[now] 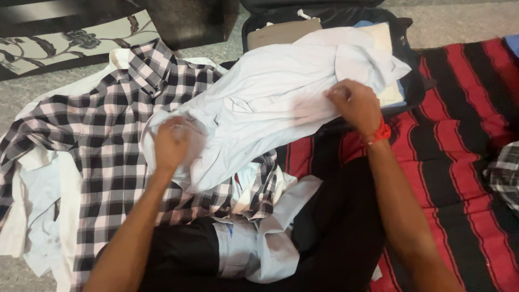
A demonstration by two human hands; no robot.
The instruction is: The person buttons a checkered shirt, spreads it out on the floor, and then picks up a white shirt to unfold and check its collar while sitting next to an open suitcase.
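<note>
The white shirt (281, 92) is lying across the middle of the frame, draping from the open black suitcase (411, 81) at upper right down over the checked shirt (108, 140) at left. It is looking light, soft and limp, best gripped at seams or edges. The 2 hands are working well apart: the left hand (172, 145) is bunching its lower-left end, the right hand (355, 105) is pinching its right edge.

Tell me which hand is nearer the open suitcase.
Right. The right hand grips the white shirt at the suitcase edge; the left hand is farther away, over the checked shirt.
</note>
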